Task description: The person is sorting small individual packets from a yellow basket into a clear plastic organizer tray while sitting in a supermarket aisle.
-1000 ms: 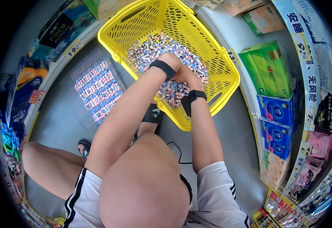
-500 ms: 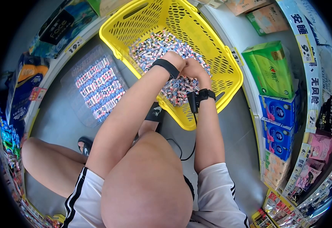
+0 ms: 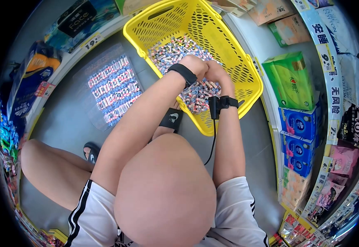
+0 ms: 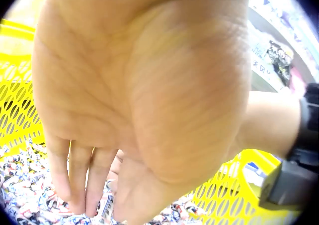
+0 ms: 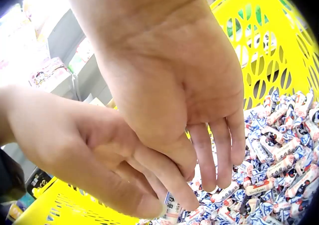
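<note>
My left hand [image 3: 194, 65] and right hand [image 3: 219, 75] meet over a yellow basket [image 3: 245, 78] with many small wrapped candies [image 3: 171, 53] in it. In the right wrist view, the thumb and finger of the left hand [image 5: 107, 145] pinch one wrapped candy [image 5: 171, 209], white with blue print. The right hand [image 5: 174, 85] overlaps the left at the fingertips; three of its fingers point down and its palm shows bare. Its index finger is hidden, so I cannot tell whether it pinches anything. The left palm [image 4: 139, 85] fills the left wrist view.
Left of the basket, candies [image 3: 115, 88] lie in neat rows on a clear plastic sheet or tray [image 3: 90, 107] on the floor. Shelves with tissue packs [image 3: 288, 80] line the right side, and more packs [image 3: 27, 82] stand on the left. A cable [image 3: 213, 144] hangs from the right wrist.
The basket and tray sit further right in the head view. Both hands stay together over the candies, while the right wrist has swung a little outward and turned.
</note>
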A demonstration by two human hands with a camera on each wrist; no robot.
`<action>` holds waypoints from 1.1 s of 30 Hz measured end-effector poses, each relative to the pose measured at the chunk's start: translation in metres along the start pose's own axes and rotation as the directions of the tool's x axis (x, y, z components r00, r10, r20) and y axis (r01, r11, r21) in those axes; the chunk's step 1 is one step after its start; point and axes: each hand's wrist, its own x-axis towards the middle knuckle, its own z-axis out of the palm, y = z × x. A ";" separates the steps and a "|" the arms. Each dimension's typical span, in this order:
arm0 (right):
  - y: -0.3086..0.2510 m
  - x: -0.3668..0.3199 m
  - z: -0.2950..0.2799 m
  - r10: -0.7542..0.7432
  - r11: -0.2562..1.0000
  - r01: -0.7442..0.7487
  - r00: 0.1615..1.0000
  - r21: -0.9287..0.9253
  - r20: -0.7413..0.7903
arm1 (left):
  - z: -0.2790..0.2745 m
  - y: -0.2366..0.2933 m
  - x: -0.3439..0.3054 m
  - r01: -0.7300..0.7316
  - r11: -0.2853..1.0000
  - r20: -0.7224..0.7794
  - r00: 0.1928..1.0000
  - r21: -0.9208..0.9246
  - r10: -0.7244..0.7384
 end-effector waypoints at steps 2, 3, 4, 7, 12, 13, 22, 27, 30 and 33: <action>-0.010 -0.002 -0.003 0.011 0.991 -0.015 0.999 -0.130 -0.030 | -0.002 0.000 -0.003 0.017 0.998 -0.018 1.000 -0.068 -0.019; -0.017 -0.003 -0.004 -0.055 0.992 0.050 0.998 -0.116 -0.032 | -0.004 -0.007 -0.014 0.025 0.989 -0.047 0.998 -0.145 -0.032; -0.014 -0.003 -0.007 -0.056 0.992 0.051 0.998 -0.118 -0.034 | -0.003 -0.009 -0.015 0.025 0.989 -0.049 0.998 -0.144 -0.033; -0.022 -0.003 -0.007 -0.119 0.993 0.119 0.991 -0.007 -0.068 | 0.001 -0.019 -0.037 -0.015 0.938 -0.168 0.985 -0.346 -0.046; -0.046 -0.005 -0.008 -0.195 0.949 0.215 0.975 0.231 -0.107 | 0.003 -0.029 -0.073 -0.028 0.951 -0.306 0.949 -0.308 -0.071; -0.056 -0.007 -0.011 -0.175 0.915 0.209 0.976 0.346 -0.129 | 0.009 -0.032 -0.077 -0.079 0.953 -0.466 0.882 -0.293 -0.071; -0.143 -0.031 -0.015 -0.321 0.774 0.354 0.934 0.524 -0.158 | 0.026 -0.045 -0.142 -0.193 0.871 -0.818 0.480 -0.452 -0.318; -0.187 -0.032 0.002 -0.418 0.779 0.403 0.905 0.482 -0.081 | 0.042 -0.053 -0.181 -0.239 0.800 -0.818 0.346 -0.551 -0.460; -0.208 -0.026 0.024 -0.517 0.779 0.490 0.855 0.390 -0.041 | 0.056 -0.058 -0.203 -0.266 0.741 -0.784 0.286 -0.617 -0.551; -0.224 -0.018 0.048 -0.568 0.772 0.508 0.821 0.382 0.057 | 0.076 -0.065 -0.224 -0.220 0.691 -0.723 0.286 -0.689 -0.629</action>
